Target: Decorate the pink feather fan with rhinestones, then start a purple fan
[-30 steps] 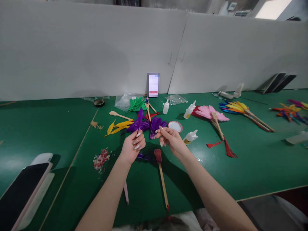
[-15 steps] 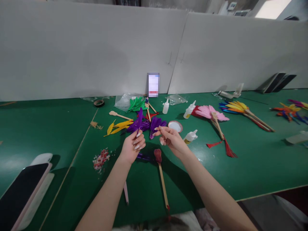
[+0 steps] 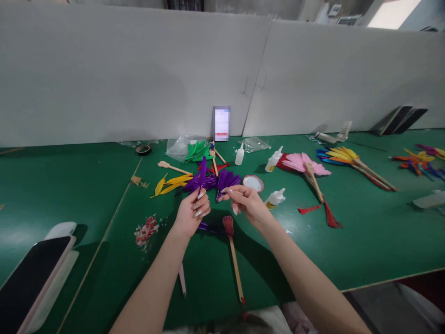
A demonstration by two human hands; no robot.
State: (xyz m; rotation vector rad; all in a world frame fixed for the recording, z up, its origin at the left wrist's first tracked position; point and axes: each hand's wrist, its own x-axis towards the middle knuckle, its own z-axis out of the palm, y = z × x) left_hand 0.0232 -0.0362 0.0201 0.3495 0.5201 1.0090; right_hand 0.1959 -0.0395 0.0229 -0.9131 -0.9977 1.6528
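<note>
My left hand [image 3: 193, 208] is closed on the quill of an upright purple feather [image 3: 202, 172]. To its right, my right hand [image 3: 245, 199] has thumb and forefinger pinched together; whatever lies between them is too small to make out. Behind the fingers lie more purple feathers [image 3: 228, 180]. A wooden stick with a dark red, flattened head [image 3: 228, 225] rests on the green table below my hands, a red cord at its lower end. Another purple feather [image 3: 207, 227] lies left of that head. Partly under my left forearm is a pink, pointed tool [image 3: 182, 279].
Yellow feathers [image 3: 175, 184], green feathers [image 3: 198, 151] and a bare wooden stick [image 3: 173, 167] lie behind my left hand. Glue bottles [image 3: 276, 198] and a round white lid [image 3: 253, 183] stand near my right hand. A pink feather fan [image 3: 306, 164] lies farther right, scraps [image 3: 146, 230] at left.
My right hand has shifted slightly left and down, its fingers still pinched. The left hand keeps the purple feather in nearly the same place.
</note>
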